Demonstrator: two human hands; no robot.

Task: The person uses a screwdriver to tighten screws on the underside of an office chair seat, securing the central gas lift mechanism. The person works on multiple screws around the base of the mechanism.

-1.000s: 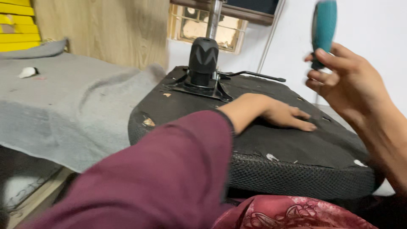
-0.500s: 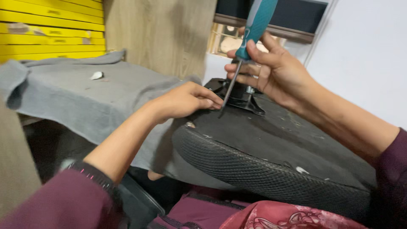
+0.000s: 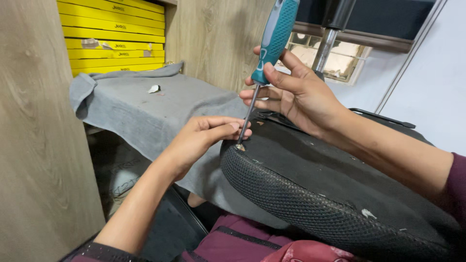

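An upturned black chair seat with a mesh edge lies across my lap, its chrome post rising behind. My right hand grips a teal-handled screwdriver held nearly upright, its tip set on a small screw at the seat's left rim. My left hand rests at that rim, its fingertips pinched around the screwdriver's shaft just above the screw.
A grey cloth covers a surface to the left, with a small white scrap on it. Yellow flat boxes are stacked on a shelf behind. A wooden panel stands close at the left, and a white wall is at the right.
My view has shifted closer. The screwdriver's tip moved from the seat's middle to the screw at the left rim. My left hand slid to the rim and took hold of the shaft.
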